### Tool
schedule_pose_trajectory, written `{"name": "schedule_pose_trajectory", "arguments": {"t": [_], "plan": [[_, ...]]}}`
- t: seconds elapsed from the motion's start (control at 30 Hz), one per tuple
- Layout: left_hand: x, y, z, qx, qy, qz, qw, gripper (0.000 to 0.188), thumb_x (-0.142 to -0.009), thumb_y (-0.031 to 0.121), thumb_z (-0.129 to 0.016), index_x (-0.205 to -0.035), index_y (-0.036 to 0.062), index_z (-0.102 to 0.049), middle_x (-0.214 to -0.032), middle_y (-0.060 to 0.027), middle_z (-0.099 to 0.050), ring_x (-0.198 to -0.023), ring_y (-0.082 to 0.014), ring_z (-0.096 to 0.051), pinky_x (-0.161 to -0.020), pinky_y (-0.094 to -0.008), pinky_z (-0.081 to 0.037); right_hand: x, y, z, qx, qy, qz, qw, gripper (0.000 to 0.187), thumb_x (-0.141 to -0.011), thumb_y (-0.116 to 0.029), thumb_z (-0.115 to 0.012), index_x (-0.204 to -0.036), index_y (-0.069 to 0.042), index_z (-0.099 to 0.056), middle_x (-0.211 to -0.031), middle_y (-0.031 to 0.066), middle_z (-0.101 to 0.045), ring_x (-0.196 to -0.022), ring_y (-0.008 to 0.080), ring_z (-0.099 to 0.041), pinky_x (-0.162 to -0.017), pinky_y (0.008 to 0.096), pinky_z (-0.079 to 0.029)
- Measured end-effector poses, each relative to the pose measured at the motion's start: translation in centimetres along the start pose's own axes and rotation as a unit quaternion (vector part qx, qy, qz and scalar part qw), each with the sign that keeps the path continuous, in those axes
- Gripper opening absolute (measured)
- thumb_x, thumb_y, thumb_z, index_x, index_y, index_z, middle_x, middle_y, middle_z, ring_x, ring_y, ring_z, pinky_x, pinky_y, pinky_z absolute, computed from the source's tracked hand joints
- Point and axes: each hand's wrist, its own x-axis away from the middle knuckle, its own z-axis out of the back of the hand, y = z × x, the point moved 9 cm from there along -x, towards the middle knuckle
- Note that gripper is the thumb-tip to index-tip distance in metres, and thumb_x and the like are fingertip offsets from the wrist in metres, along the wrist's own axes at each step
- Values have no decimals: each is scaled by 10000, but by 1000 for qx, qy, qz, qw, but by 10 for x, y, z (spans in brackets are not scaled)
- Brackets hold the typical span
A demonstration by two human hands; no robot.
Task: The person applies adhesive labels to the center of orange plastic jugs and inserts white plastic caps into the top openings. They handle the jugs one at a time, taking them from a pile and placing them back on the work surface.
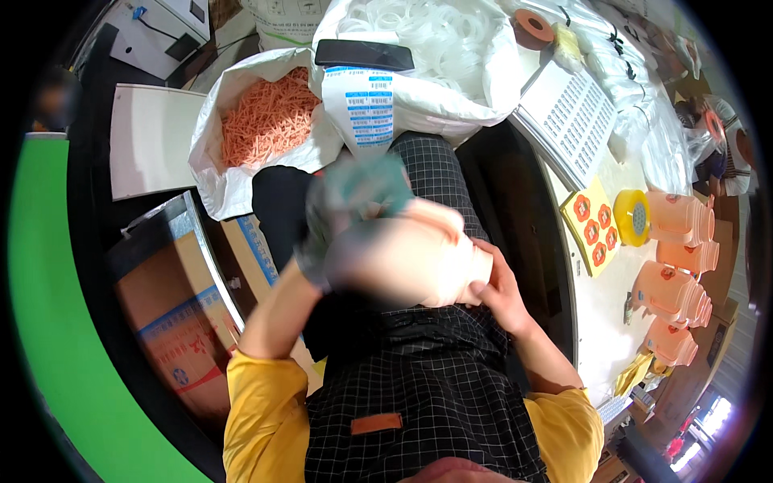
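Note:
My left hand [342,217], in a grey-green glove, grips the upper side of a pale peach plastic jug [403,258] held over my lap; the hand is blurred by motion. The bare fingers of my right hand [499,294] press on the jug's right end, near its bottom. I wear a black checked apron and yellow sleeves.
A white sack of orange sticks [266,117] stands ahead on the left, and a sack of clear rings [419,36] with a black phone [364,55] on it stands beside it. On the white table [596,306] at right lie stacked peach jugs [680,217], a sticker sheet [594,225] and a yellow roll [632,216]. Cardboard boxes [181,322] stand at left.

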Motion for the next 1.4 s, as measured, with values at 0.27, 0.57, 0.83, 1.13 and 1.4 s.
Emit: {"name": "schedule_pose_trajectory", "arguments": {"t": [0.27, 0.57, 0.83, 1.13, 1.4], "plan": [[-65, -173, -18, -260, -16, 151, 954, 327, -850, 354, -806, -1098, 148, -759, -1140, -47, -706, -1130, -292, -646, -1010, -443, -511, -1, -46, -24, 327, -89, 159, 927, 981, -777, -152, -849, -1616, -67, -348, -1547, 217, -493, -1418, 346, -542, -1166, 430, -466], [-61, -185, -24, -229, -31, 221, 947, 247, -819, 353, -826, -995, 185, -787, -1120, -8, -705, -1109, -264, -647, -1007, -426, -515, 2, -16, -14, 134, -86, 46, 986, 1027, -800, -120, -871, -1653, -66, -302, -1532, 176, -506, -1435, 288, -503, -1191, 421, -434], [-64, -190, -23, -205, -71, 280, 935, 215, -837, 368, -806, -991, 218, -808, -1157, -2, -696, -1170, -246, -623, -1034, -426, -499, 11, -9, -23, 110, -102, 21, 989, 1091, -789, -109, -887, -1677, -61, -255, -1583, 182, -474, -1454, 271, -487, -1230, 417, -376], [65, -97, 75, 229, 248, 406, 849, 141, -913, 33, -790, -1039, -8, -741, -1043, -87, -749, -919, -140, -699, -863, -273, -570, -7, -9, -38, 18, -25, 114, 993, 1101, -852, -144, -871, -1687, -10, -166, -1636, 200, -403, -1492, 273, -434, -1233, 421, -360], [159, -54, 69, 329, 207, 542, 745, 134, -953, 99, -760, -1056, 17, -739, -911, -54, -728, -790, -135, -696, -726, -271, -576, -9, -6, -58, 152, -11, 175, 973, 1116, -769, -67, -869, -1662, 26, -205, -1595, 216, -453, -1442, 299, -507, -1205, 421, -406]]}}
